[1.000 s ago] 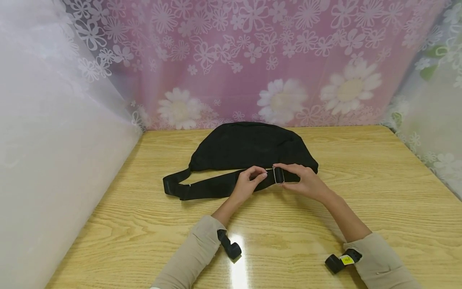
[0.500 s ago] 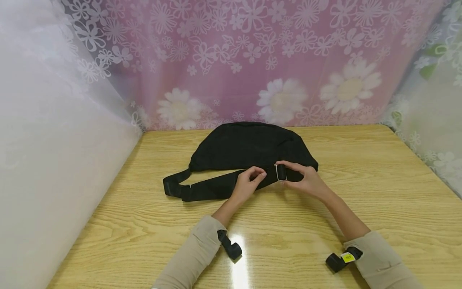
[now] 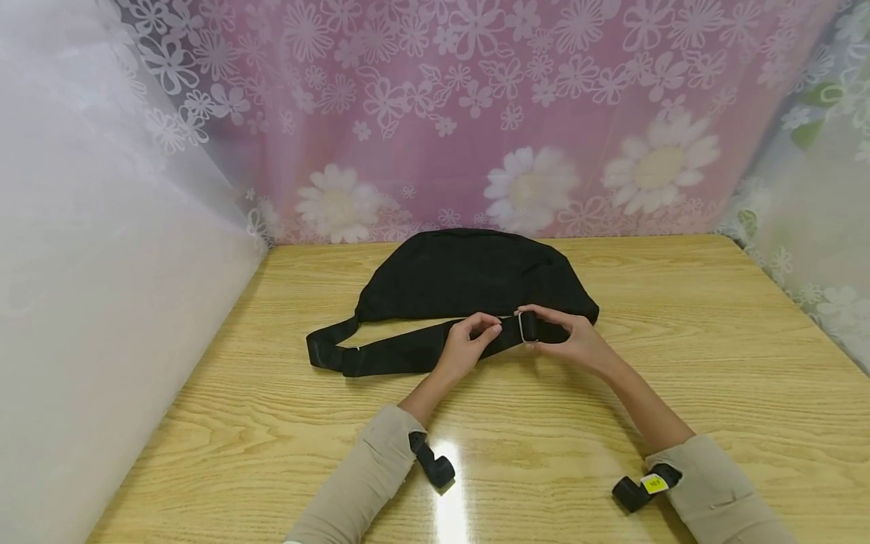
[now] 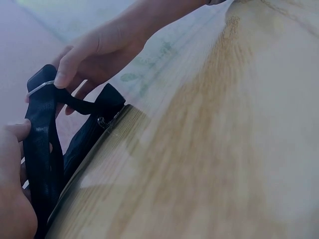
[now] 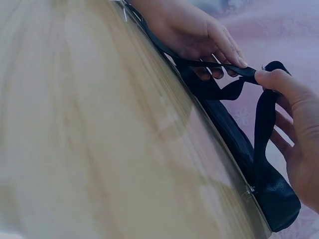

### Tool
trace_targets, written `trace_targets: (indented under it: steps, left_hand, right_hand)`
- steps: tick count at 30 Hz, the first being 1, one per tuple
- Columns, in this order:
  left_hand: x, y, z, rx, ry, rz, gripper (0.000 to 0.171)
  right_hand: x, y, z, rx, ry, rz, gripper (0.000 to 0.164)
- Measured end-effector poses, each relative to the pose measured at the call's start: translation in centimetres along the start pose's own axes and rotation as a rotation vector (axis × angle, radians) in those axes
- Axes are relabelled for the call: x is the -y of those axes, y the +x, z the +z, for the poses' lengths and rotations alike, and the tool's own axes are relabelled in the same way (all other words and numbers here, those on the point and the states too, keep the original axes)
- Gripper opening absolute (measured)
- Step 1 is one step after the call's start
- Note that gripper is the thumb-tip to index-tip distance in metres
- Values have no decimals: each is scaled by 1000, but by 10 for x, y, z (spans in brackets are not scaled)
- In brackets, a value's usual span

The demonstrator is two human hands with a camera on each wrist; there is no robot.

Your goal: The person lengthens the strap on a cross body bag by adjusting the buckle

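A black waist bag lies at the back of the table, its rounded side away from me. In front of it runs its black webbing strap, partly lifted. My right hand pinches the silver metal strap slider between thumb and fingers, where the webbing folds through it. Just left of it, my left hand pinches the strap between thumb and fingertips. In the left wrist view the slider sits across the strap with the right thumb against it. The right wrist view shows a webbing loop hanging below the right hand.
A second metal fitting shows on the strap's left end. The wood-patterned table reaches a pink floral curtain behind the bag. Pale sheets stand at the left and right.
My right hand and the slider have shifted very slightly right, tilting a little on the way. The left hand holds its place; the bag stays still.
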State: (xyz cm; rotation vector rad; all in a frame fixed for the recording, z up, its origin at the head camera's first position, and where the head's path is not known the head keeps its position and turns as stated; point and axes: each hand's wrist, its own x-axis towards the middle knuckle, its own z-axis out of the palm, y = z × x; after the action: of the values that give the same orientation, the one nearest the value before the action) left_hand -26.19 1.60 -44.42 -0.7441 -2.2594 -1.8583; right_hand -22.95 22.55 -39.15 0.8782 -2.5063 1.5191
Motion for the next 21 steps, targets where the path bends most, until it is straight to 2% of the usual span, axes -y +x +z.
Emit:
trace_targets:
  steps: [1,9,13,18,21]
  left_hand:
    - [5,1,1,5,-2,-2,17]
    - [6,0,1,27,37,-26,19]
    - [5,-1,1,-14,92,-36,11]
    - [7,0,1,-89,208,-45,4]
    - [7,0,0,-115,206,-44,4]
  right_hand:
    - [-1,0,1,7,2,-4,56]
    - [-2,1,2,18,-13,-63,54]
    - [-4,1,2,8,-2,-68,54]
    - [-6,1,1,-7,24,-52,54]
    - [-7,1,1,-4,40,-51,54]
